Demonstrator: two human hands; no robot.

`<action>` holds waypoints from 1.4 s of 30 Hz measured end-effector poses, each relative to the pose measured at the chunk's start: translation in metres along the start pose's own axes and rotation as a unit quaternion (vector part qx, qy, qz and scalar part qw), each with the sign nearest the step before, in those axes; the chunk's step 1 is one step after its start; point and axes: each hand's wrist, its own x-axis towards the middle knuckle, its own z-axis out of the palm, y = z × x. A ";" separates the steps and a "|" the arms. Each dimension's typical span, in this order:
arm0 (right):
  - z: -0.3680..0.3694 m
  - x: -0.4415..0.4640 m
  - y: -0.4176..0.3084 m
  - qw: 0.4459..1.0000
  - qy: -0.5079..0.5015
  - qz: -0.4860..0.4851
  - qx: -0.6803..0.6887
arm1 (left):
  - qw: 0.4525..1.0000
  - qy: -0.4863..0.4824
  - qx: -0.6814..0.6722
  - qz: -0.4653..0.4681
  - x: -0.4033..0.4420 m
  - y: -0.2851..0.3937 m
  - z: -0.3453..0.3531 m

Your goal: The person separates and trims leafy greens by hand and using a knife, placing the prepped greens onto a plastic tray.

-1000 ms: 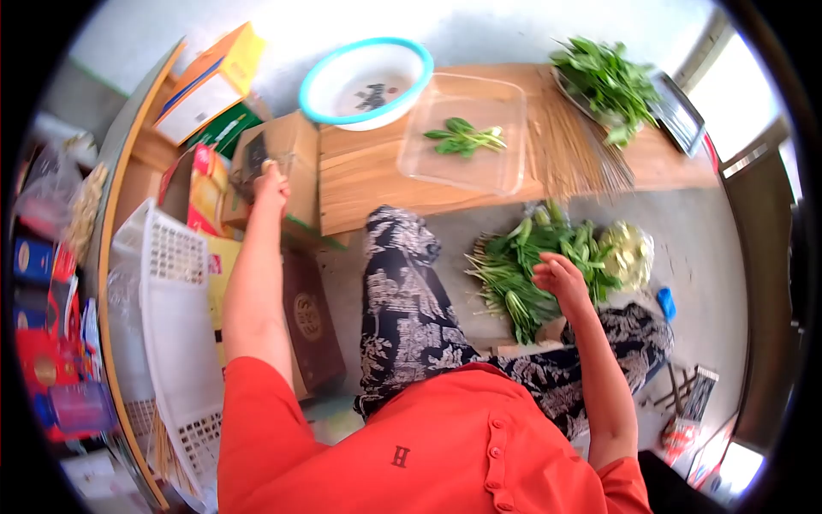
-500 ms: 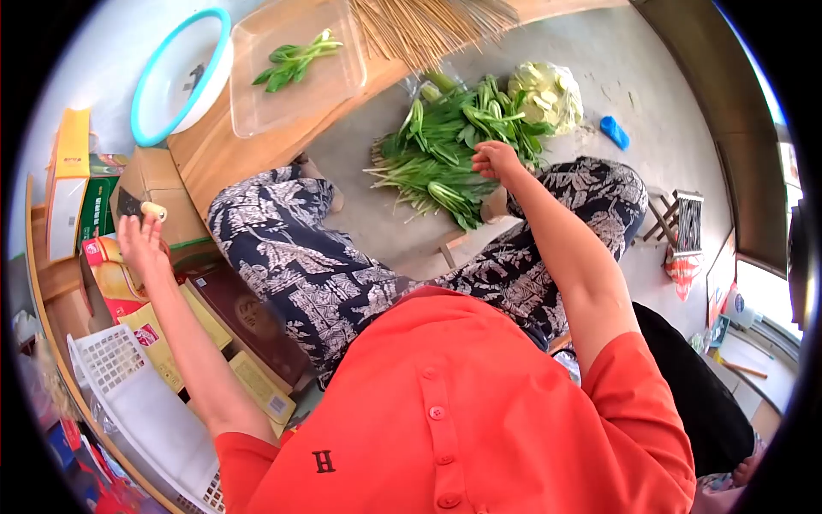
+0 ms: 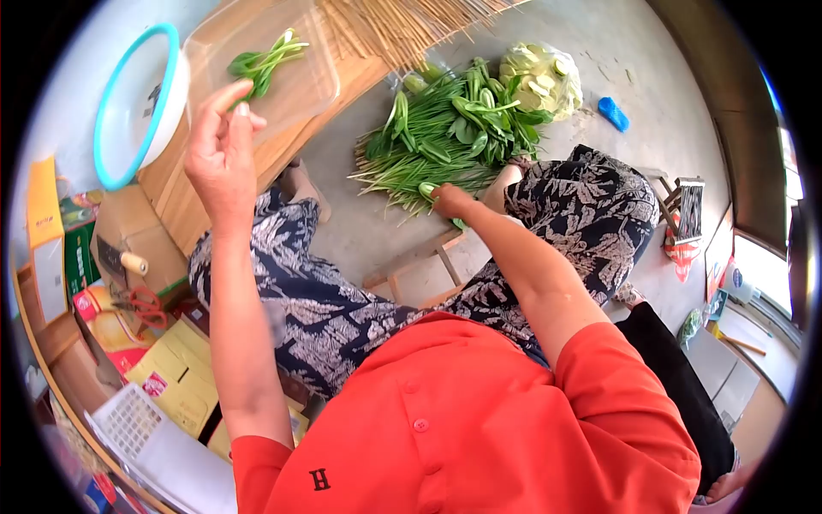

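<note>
My right hand [image 3: 451, 201] is low at the near edge of a pile of greens, its fingers closed round a bok choy [image 3: 426, 189] whose pale stem end sticks out. Around it lie long thin green stalks [image 3: 398, 163] and more leafy bok choy [image 3: 479, 120] on the floor. Raised at the left, my left hand [image 3: 223, 154] has its fingers apart and holds nothing I can see. It is in front of a clear plastic tray [image 3: 321, 73] on a wooden bench, with a few pieces of leafy greens [image 3: 272, 58] in the tray.
Dry thin sticks [image 3: 385, 30] lie on the wooden bench [image 3: 355, 81]. A blue-rimmed basin [image 3: 103, 128] leans at left, above a knife [image 3: 134, 263], red scissors [image 3: 147, 307] and boxes. Beyond the greens are a bag of pale vegetables [image 3: 544, 81] and a blue item [image 3: 613, 114].
My left hand has moved from beside the knife up and right, towards the tray. My right hand has moved down and left from above the pile and taken hold of a bok choy.
</note>
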 end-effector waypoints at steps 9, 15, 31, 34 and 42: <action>0.036 0.021 -0.009 0.993 -0.034 0.066 -0.093 | 0.986 -0.114 0.042 -0.110 -0.001 0.000 0.028; 0.036 0.027 -0.001 0.992 0.004 0.048 -0.115 | 0.986 -0.127 0.027 -0.102 0.003 0.001 0.033; -0.181 -0.133 -0.098 0.701 -0.168 -0.223 0.657 | 0.908 -0.310 -0.167 -0.225 -0.042 -0.019 0.082; -0.171 -0.153 -0.114 0.649 -0.153 -0.233 0.708 | 0.878 -0.293 -0.279 -0.255 -0.058 0.005 0.080; -0.141 -0.165 -0.128 0.684 -0.065 -0.206 0.697 | 0.922 -0.214 -0.244 -0.213 -0.096 0.008 0.072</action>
